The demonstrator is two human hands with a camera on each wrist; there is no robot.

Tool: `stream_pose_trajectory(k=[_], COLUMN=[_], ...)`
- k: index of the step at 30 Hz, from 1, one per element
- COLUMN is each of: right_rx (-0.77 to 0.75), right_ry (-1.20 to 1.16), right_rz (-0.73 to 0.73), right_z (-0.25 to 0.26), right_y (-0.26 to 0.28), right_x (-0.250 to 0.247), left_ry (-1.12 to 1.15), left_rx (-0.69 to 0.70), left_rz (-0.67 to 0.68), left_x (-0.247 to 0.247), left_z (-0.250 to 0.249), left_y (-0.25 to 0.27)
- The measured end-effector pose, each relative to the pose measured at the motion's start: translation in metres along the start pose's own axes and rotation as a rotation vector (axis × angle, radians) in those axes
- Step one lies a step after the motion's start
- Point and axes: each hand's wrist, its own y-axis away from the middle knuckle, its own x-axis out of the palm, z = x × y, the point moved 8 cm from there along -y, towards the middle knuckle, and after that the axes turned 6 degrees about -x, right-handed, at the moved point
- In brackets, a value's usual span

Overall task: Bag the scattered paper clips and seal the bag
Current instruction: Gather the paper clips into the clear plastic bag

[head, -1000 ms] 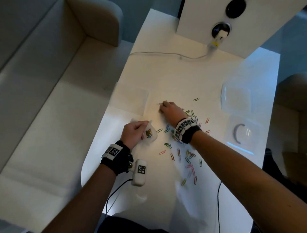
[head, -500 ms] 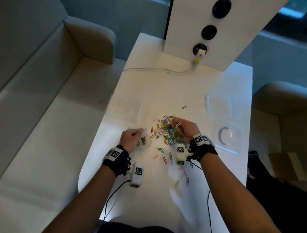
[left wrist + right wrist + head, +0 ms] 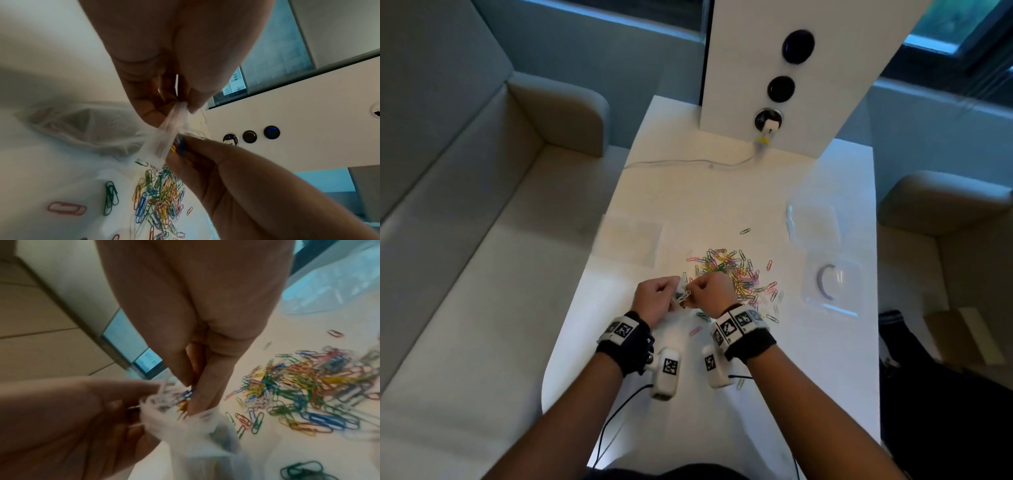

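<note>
Two hands meet just above the near part of the white surface (image 3: 722, 428). The left hand (image 3: 654, 301) has its grip clamped on the rim of a small clear plastic bag (image 3: 170, 134), thumb and fingers (image 3: 148, 104) pinching the film so the mouth faces the other hand. The right hand (image 3: 714, 291) has its fingertips (image 3: 197, 395) bunched together on a small clutch of paper clips (image 3: 185, 400), blue, yellow and white among them, right at the bag's opening and touching the plastic. The rest of the bag hangs down crumpled toward the surface.

Just beyond the hands lies a dense pile of colourful clips (image 3: 736, 274), with loose ones strewn around its edges: a pink one (image 3: 694, 331) between the wrists, a green one (image 3: 745, 231) off by itself farther back. Both wrists wear black bands with square printed markers and small white camera units, with dark cords trailing toward the body.

To the right of the pile sit two more clear bags (image 3: 813, 224), lying flat, the nearer one with a dark curved piece (image 3: 823, 281) inside. At the far end stands a white panel (image 3: 791, 78) with round ports, a white plug in the lowest, its thin cable (image 3: 688, 163) running left. Beige sofa seats (image 3: 465, 274) flank both sides.
</note>
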Motion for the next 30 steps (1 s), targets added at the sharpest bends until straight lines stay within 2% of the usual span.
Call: stream_pose_trajectory(k=[7, 9, 10, 11, 13, 15, 16, 19, 23, 27, 30], right_rx=[-0.277, -0.345, -0.367, -0.344, -0.231, -0.172, -0.15, -0.117, -0.228, -0.305, -0.256], right_ry=[0.572, 0.633, 0.552, 0.423, 0.136, 0.142, 0.226, 0.512, 0.781, 0.787, 0.688], right_rz=[0.215, 0.343, 0.378, 0.374, 0.198, -0.031, -0.076, 0.013, 0.1, 0.055, 0.034], right_z=[0.033, 0.034, 0.035, 0.031, 0.015, -0.006, -0.017, -0.046, -0.059, -0.061, -0.064], right_y=[0.013, 0.016, 0.016, 0.011, -0.006, -0.026, -0.036, -0.057, -0.061, -0.064, -0.067], right_x=[0.027, 0.029, 0.025, 0.016, -0.019, -0.053, -0.06, -0.045, -0.012, -0.008, -0.018], left_ry=[0.011, 0.013, 0.006, 0.004, 0.045, 0.09, 0.098, 0.107, 0.114, 0.091, 0.091], left_rx=[0.033, 0.039, 0.046, 0.049, 0.024, -0.012, -0.022, -0.032, -0.027, -0.004, -0.018], left_rz=[0.016, 0.029, 0.026, 0.018, 0.007, 0.004, 0.002, 0.002, 0.008, 0.01, 0.017], left_x=[0.004, 0.004, 0.003, 0.001, -0.003, -0.007, -0.008, -0.008, -0.007, -0.007, -0.008], left_z=[-0.003, -0.001, -0.001, 0.0, 0.004, 0.007, 0.007, 0.005, 0.004, 0.003, 0.006], left_y=[-0.001, -0.003, -0.004, -0.006, -0.01, -0.013, -0.015, -0.02, -0.024, -0.025, -0.026])
